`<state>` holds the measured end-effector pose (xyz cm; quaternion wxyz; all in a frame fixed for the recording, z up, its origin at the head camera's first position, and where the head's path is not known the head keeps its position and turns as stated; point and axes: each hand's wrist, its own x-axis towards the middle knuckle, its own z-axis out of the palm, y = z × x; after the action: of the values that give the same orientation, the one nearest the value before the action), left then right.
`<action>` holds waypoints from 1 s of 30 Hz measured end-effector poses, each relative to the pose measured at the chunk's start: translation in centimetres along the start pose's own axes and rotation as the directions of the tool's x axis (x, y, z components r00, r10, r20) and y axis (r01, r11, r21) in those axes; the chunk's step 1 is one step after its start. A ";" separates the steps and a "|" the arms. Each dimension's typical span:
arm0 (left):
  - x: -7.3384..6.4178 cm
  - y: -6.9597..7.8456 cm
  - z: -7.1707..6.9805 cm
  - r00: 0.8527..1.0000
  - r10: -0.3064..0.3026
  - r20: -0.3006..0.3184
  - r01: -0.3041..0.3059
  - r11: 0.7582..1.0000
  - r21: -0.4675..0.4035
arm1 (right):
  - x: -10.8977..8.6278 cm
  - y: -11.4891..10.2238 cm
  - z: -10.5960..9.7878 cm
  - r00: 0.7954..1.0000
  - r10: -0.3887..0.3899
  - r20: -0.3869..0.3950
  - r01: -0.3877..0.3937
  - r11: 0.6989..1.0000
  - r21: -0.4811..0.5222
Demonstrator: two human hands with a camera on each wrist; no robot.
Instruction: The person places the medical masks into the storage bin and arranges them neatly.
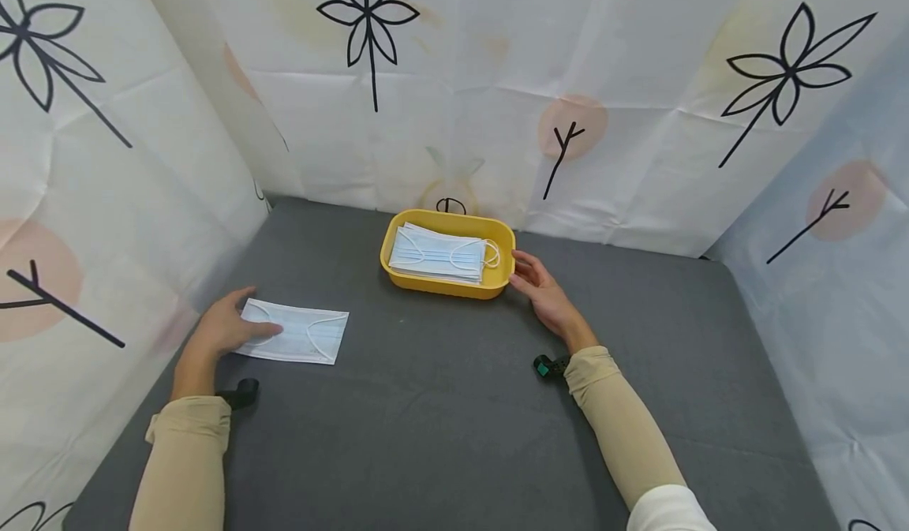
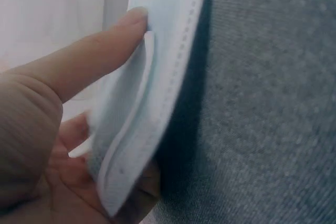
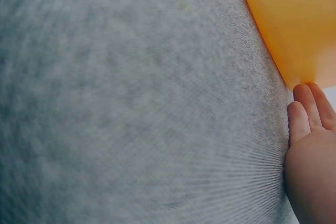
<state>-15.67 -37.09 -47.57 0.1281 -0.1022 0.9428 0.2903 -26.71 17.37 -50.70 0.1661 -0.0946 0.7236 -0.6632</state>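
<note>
At the left of the head view, my left hand (image 1: pixel 226 327) pinches the left end of a pale blue face mask (image 1: pixel 301 335), thumb on top. The left wrist view shows the thumb lying on the mask (image 2: pixel 163 72) beside a white ear loop, with fingers behind it. A yellow plastic basket (image 1: pixel 442 286) stands near the back, holding a stack of folded masks (image 1: pixel 436 255) with white ear loops. My right hand (image 1: pixel 552 301) touches the basket's right end with its fingertips. In the right wrist view, fairly straight fingers (image 3: pixel 306 108) meet the yellow wall (image 3: pixel 294 30).
Dark grey cloth covers the table (image 1: pixel 426 436). White curtains (image 1: pixel 469 144) printed with flowers and twigs hang behind it and along both sides. Each wrist wears a small black camera, as on the right wrist (image 1: pixel 550 366).
</note>
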 end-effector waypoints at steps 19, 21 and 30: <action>-0.7 -0.3 -0.5 0.991 0.122 0.059 -0.106 0.968 -0.228 | -0.1 -0.1 0.1 0.999 -0.022 0.024 0.021 0.999 0.029; -0.7 -0.3 -0.5 0.988 0.144 0.055 -0.126 0.961 -0.246 | -0.2 -0.2 0.1 0.999 -0.022 0.024 0.021 0.999 0.028; -1.0 0.3 -0.5 0.978 0.200 0.055 -0.168 0.919 -0.356 | -0.1 0.1 0.0 0.999 -0.025 0.027 0.025 0.999 0.025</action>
<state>-14.93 -37.01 -46.75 0.1225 -0.0209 0.8748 0.4683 -26.63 17.43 -50.79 0.1687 -0.1105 0.7119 -0.6727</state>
